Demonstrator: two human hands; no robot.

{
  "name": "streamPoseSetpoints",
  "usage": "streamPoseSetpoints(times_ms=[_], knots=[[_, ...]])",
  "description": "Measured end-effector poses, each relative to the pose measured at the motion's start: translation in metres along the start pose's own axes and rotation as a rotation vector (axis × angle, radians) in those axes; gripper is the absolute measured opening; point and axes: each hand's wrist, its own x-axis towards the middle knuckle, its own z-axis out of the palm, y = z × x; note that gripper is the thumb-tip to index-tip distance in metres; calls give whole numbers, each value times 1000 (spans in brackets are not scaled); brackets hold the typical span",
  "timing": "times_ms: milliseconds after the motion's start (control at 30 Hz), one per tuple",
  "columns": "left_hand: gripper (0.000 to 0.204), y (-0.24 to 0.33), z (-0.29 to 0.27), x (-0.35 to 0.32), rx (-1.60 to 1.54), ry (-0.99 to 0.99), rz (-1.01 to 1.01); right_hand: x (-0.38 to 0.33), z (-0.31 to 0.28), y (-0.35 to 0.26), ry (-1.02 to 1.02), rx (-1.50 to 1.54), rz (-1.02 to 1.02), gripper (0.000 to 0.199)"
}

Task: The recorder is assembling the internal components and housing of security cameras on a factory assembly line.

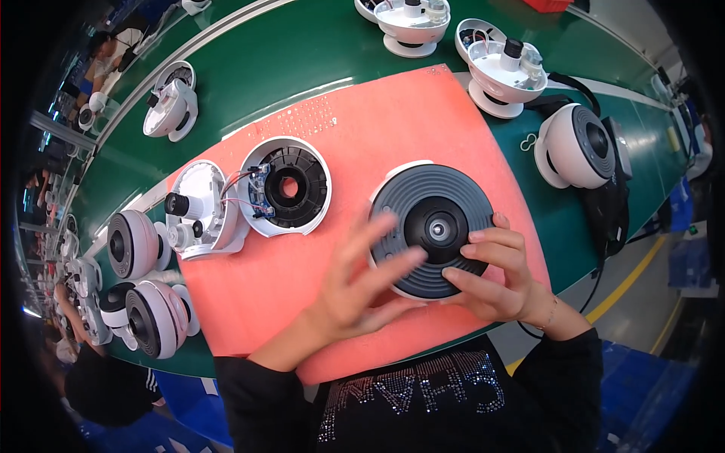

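Note:
A round lens unit (468, 181) with a grey ribbed face, a black middle ring and a white rim stands on the pink mat (377, 113), its lens facing up. My right hand (498, 275) holds its lower right side, with curved fingers on the ribbed face and beside the black ring. My left hand (362, 283) is at its left side, fingers spread and slightly smeared by motion, the fingertips over the face. To the left lies an opened unit: a white shell (323, 181) with a blue circuit board (260, 192), joined by wires to a white half (219, 211) with a black cylinder.
Finished-looking round units (134, 245) stand at the mat's left; another unit (578, 147) stands at the right by a black strap (604, 219). Opened units (506, 68) stand at the back of the green table (302, 53). Small screws (302, 121) lie on the mat's far edge. Other people work at far left.

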Motion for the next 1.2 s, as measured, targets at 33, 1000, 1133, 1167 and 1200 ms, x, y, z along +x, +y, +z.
streamPoseSetpoints(times_ms=[33, 1000, 1133, 1167, 1200], knots=[[88, -7, 5, -6, -81, 54, -94, 1, -2, -5, -31, 40, 49, 39], [111, -9, 20, 15, -451, 33, -322, 128, -56, 2, -924, 113, 498, 102], [112, -12, 22, 10, -463, 37, -336, 119, -53, 7, -784, 124, 489, 105], [112, -13, 23, 10, -456, 15, -338, 118, -53, 7, -797, 138, 505, 105], [112, -12, 23, 10, -457, 14, -340, 117, -53, 6, -797, 139, 508, 105]])
